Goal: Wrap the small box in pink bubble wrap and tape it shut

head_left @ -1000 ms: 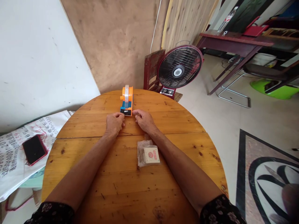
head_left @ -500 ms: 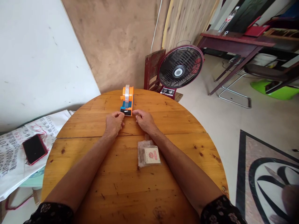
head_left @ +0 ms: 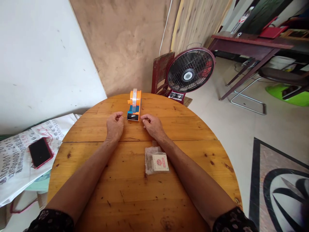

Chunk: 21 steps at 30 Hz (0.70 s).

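One tape dispenser stood near the far edge of the round table. The left hand had just drawn clear of its front corner, probably leaving that side unsteadied; the right hand sat just beside it. Both were loosely curled; whether they gripped anything could not be told. A printed packet lay nearer.

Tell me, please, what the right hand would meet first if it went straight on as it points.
The right hand would likely meet the tape dispenser first, though depth between them is unclear.
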Tool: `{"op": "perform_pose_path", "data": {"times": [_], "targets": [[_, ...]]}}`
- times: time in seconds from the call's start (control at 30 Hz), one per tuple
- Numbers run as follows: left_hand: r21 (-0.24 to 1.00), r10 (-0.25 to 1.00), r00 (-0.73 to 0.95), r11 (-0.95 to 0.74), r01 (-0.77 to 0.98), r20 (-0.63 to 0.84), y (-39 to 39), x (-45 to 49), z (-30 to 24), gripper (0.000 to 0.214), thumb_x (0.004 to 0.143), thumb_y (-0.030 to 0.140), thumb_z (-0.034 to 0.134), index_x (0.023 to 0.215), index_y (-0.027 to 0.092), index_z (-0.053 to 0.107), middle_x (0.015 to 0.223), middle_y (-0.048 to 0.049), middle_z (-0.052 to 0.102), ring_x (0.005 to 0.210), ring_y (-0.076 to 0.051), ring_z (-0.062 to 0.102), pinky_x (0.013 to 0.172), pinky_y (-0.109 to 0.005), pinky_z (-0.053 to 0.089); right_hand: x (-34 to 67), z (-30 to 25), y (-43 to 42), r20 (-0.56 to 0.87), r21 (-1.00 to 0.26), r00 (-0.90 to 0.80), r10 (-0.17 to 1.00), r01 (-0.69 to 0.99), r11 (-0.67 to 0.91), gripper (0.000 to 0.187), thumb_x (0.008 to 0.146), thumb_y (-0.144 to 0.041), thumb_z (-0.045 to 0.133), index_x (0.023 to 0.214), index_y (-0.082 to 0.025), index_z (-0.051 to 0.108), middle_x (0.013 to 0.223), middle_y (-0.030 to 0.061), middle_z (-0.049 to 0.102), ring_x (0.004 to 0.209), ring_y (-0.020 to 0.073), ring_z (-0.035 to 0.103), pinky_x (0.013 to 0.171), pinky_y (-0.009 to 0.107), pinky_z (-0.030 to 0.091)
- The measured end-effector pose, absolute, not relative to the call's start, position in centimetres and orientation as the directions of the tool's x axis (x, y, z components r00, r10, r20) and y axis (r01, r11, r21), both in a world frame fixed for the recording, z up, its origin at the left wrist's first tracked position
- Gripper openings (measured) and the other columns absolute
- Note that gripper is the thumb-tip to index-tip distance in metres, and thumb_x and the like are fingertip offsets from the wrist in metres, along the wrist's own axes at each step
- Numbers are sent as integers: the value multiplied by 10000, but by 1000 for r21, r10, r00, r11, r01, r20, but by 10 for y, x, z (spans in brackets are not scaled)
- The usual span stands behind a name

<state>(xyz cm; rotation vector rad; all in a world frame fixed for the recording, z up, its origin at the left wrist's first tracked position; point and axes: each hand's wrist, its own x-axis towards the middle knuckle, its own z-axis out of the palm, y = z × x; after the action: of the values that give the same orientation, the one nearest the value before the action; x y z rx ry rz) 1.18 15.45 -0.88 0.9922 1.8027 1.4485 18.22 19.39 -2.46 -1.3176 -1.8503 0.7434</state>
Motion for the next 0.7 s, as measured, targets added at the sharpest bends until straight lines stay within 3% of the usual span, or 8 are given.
{"op": "perform_pose_path", "data": {"times": [0.23,0.4,0.7], "targets": [[991,912,-401,-31,130,82,157,14,-15,226,726,244,591,898,123,671,723,-6,665,538,-93,532,546,-204,446,182,-19,188,257,-872,-164,952,386,302,213,786,-245,515,826,-188,716,637,-21,646,559,130,596,588,232,467],[979,928,-353,-46,200,116,159,15,-18,214,735,252,593,869,126,704,703,-12,677,554,-108,546,573,-222,457,183,-17,190,202,-905,-136,970,353,238,234,772,-259,528,835,-185,741,583,-21,643,515,136,598,565,243,472],[936,919,-346,-64,346,190,161,14,-31,186,786,239,574,866,151,717,743,-23,711,643,-126,620,630,-224,501,186,-17,189,229,-904,-73,971,354,240,233,769,-246,501,838,-174,712,643,-7,675,513,129,611,571,242,494]]}}
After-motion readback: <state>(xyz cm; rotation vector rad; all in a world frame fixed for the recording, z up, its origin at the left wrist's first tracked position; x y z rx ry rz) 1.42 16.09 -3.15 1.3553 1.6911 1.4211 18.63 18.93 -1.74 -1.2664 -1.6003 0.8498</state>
